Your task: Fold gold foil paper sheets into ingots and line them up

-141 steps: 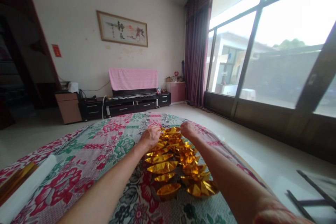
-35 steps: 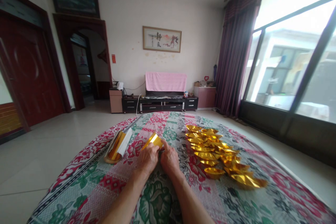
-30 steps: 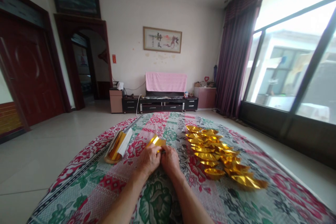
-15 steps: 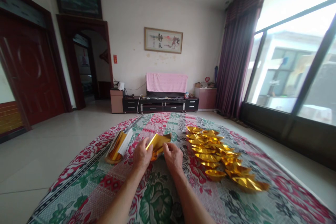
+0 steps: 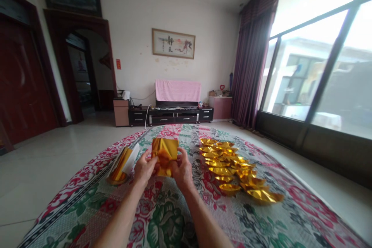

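Between my two hands a sheet of gold foil paper (image 5: 165,151) is held up above the cloth, its shiny face towards me and its surface creased. My left hand (image 5: 145,168) grips the lower left edge, and my right hand (image 5: 182,168) has the right edge between thumb and fingers. Left of my hands lies a curled stack of gold foil sheets (image 5: 120,166) beside a white piece of paper (image 5: 130,161). To the right, several folded gold paper ingots (image 5: 229,189) stand in overlapping rows.
A flowered cloth (image 5: 168,221) covers the round table under my hands. Beyond it stand a black low cabinet (image 5: 174,117) and a pink cloth (image 5: 178,90) draped over something. A purple curtain (image 5: 250,69) hangs by the large window at right.
The foil sheet has been turned upright, so its broad face now shows between my hands. My view has swung slightly right; the foil stack and the ingots appear further left.
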A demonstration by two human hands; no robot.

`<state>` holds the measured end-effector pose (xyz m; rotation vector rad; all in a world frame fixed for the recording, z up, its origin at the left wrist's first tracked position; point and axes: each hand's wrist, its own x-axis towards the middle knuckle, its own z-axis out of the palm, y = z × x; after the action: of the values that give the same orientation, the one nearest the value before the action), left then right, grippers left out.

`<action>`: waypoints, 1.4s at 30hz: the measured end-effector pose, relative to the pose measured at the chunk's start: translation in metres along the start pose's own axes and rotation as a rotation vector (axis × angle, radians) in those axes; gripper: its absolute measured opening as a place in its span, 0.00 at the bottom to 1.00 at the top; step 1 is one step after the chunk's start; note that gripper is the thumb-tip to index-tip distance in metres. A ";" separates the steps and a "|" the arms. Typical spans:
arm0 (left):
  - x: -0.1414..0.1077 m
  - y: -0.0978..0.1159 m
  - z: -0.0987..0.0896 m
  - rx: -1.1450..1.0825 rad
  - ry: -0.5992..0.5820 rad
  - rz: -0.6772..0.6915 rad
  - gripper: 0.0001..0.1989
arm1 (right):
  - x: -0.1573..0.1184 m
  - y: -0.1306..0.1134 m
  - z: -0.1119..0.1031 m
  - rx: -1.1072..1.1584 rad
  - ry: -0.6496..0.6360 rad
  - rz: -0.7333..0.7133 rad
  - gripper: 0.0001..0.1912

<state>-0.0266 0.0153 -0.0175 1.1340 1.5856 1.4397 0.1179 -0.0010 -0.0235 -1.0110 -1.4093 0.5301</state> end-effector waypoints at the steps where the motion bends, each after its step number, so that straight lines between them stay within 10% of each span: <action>1: -0.002 0.002 0.000 -0.044 -0.008 -0.001 0.26 | 0.000 0.000 -0.001 -0.012 0.021 -0.007 0.28; 10: -0.007 0.005 -0.001 -0.268 -0.191 0.013 0.17 | 0.003 0.001 -0.010 -0.231 0.125 0.041 0.13; 26: -0.009 -0.011 -0.006 -0.099 -0.451 0.306 0.14 | 0.003 0.014 -0.015 0.223 0.066 -0.107 0.03; 31: 0.003 -0.024 -0.008 0.031 -0.483 0.433 0.11 | 0.004 0.018 -0.018 0.393 -0.071 0.054 0.04; 42: -0.002 -0.023 -0.013 0.257 -0.463 0.602 0.11 | -0.004 0.010 -0.036 -0.062 -0.227 -0.177 0.12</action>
<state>-0.0408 0.0084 -0.0391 2.0548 1.1636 1.2004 0.1539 -0.0085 -0.0291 -0.8844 -1.7081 0.4833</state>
